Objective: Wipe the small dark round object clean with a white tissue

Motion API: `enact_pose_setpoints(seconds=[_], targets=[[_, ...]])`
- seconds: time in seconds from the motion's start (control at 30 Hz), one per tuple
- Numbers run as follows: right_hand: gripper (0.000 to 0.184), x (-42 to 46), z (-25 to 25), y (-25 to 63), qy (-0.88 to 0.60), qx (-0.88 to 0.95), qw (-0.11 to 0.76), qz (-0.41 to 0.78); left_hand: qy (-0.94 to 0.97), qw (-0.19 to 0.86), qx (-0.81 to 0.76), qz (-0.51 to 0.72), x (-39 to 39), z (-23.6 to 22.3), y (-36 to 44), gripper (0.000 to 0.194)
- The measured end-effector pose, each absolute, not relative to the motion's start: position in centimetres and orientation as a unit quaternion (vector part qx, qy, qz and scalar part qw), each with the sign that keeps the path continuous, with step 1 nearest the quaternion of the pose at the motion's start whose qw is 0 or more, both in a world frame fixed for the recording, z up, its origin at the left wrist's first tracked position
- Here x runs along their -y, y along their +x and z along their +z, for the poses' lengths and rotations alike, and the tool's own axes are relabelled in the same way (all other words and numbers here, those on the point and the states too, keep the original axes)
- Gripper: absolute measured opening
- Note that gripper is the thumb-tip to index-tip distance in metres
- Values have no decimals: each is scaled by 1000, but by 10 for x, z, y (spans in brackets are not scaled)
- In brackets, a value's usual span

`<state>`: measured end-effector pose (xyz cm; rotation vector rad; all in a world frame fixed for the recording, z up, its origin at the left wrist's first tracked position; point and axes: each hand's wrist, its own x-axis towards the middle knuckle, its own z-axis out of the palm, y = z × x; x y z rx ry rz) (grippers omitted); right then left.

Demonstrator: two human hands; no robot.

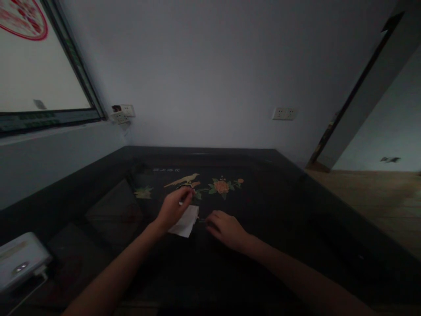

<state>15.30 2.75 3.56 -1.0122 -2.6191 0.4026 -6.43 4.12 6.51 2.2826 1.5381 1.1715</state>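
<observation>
My left hand (176,204) is over the table with its fingers pinched together. Whatever sits between those fingertips is too small and dim to name. Under and beside it lies a white sheet of paper (186,223), perhaps a tissue, partly covered by the hand. To the right of the paper, my right hand (227,229) rests low over the dark tabletop, fingers curled inward. A faint thin pale line (202,220) shows between its fingertips and the paper's edge; I cannot tell what it is or whether the hand grips it.
The dark glossy table (263,193) bears a printed bird (186,180) and a flower (221,186). A white box-shaped device (23,259) with a cable stands at the left. A dark long object (345,245) lies at the right. Wall sockets (284,114) are behind.
</observation>
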Motion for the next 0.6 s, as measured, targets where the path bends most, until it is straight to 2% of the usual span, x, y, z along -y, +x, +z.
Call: enact_pose_setpoints(seconds=[0.1, 0.23, 0.4, 0.6], targets=[[22, -35, 36, 128, -314, 926, 174, 116, 716, 7, -544, 437, -67, 62, -96, 20], [29, -46, 30, 92, -297, 932, 189, 85, 687, -36, -602, 406, -93, 39, -125, 22], [26, -52, 23, 62, -326, 928, 170, 61, 697, 35, -608, 380, -105, 9, -128, 30], [27, -54, 15, 61, -340, 928, 153, 22, 730, 96, -570, 365, -102, 1, -118, 35]])
